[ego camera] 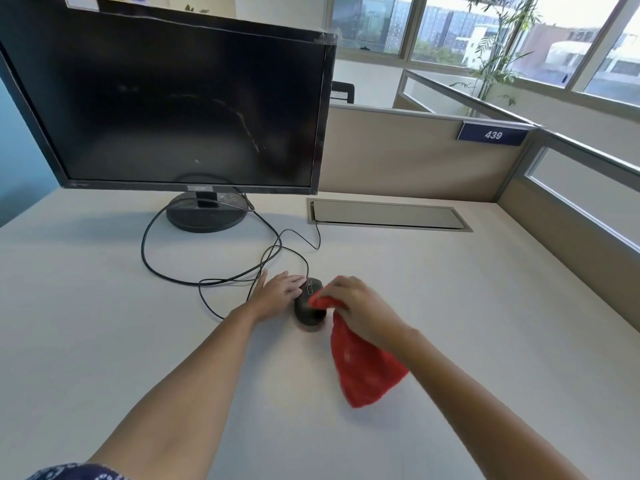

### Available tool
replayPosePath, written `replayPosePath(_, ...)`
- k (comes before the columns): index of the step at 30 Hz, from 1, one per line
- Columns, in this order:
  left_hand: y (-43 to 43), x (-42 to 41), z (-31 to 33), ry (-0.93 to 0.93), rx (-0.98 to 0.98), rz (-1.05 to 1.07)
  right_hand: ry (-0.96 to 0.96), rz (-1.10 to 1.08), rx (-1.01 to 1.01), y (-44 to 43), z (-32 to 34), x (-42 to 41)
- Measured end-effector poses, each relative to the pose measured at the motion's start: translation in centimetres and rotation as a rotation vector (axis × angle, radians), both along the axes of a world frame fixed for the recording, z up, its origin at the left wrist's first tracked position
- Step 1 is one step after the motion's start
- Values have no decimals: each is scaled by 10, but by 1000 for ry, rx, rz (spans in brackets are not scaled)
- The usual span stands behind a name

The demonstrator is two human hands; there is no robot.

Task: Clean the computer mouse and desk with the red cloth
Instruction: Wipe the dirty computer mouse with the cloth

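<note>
Beside looped cable (221, 275), left hand (277, 296) steadies mouse (308, 311) — right hand (360, 306) grips red cloth (363, 372).

Red cloth (363, 368), black mouse (308, 303), black monitor (180, 105), off-white desk (450, 306), navy white-patterned sleeve (76, 472), blue 439 sign (493, 134) showing white numerals.

A matt black plastic mouse (308, 303), a soft red cloth (363, 368) — on a smooth, pale matt desk (104, 323); glossy monitor (180, 109).
</note>
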State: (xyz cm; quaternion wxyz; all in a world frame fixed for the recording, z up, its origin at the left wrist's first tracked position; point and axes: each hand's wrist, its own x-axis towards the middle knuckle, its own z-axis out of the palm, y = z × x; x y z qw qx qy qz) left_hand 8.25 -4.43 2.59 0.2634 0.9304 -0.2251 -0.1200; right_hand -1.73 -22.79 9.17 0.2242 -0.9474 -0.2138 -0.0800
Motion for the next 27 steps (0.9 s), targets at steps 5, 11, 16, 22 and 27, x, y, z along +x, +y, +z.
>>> replayPosePath(5,3,-9,-8,-8,-144,96,-10,-302,314,-28,23,12)
replayPosePath(11,9,-13,-22,53,-122,45,368,-376,968,-31,22,39)
replayPosePath(16,4,-15,-29,20,-271,54,623,-413,1079,1,-6,59)
replayPosePath(22,4,-14,-30,-12,-235,64,72,-486,391,28,-37,57)
replayPosePath(27,4,-15,-29,-81,-192,66,-18,-349,139,41,-43,44)
